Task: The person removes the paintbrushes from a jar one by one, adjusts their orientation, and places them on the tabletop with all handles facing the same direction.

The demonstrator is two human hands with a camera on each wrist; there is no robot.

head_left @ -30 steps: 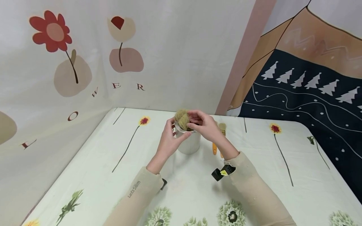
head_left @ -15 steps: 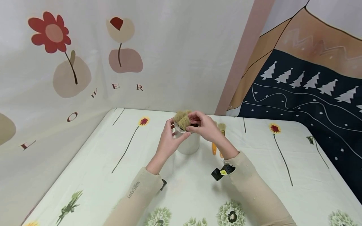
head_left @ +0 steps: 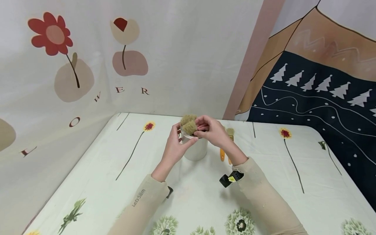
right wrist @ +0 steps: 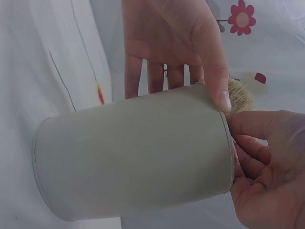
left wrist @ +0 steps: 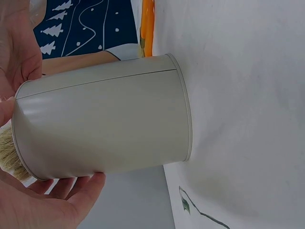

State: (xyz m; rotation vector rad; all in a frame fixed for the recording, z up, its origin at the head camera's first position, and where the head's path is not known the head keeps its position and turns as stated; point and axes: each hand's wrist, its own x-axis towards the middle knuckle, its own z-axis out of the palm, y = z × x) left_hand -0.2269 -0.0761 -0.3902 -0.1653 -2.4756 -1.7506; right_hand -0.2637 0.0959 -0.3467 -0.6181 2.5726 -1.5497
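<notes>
A pale grey cylindrical can stands on the table, bristle end of at least two paintbrushes sticking up from its mouth. My left hand grips the can near the rim, thumb on the near side and fingers around the far left side. With curled fingers at the can's mouth, my right hand holds a paintbrush just below its bristles. That brush's handle is hidden inside the can. In the right wrist view, the right thumb and fingers reach over the rim beside the tan bristles.
Two more paintbrushes with orange handles lie on the table just right of the can, partly behind my right forearm. A flower-print cloth covers the table. Printed curtains hang close behind its back edge.
The front bristle tuft at the can's mouth has turned and now shows its broad side, sitting slightly farther left. Both hands stay at nearly the same place; the can has hardly moved.
</notes>
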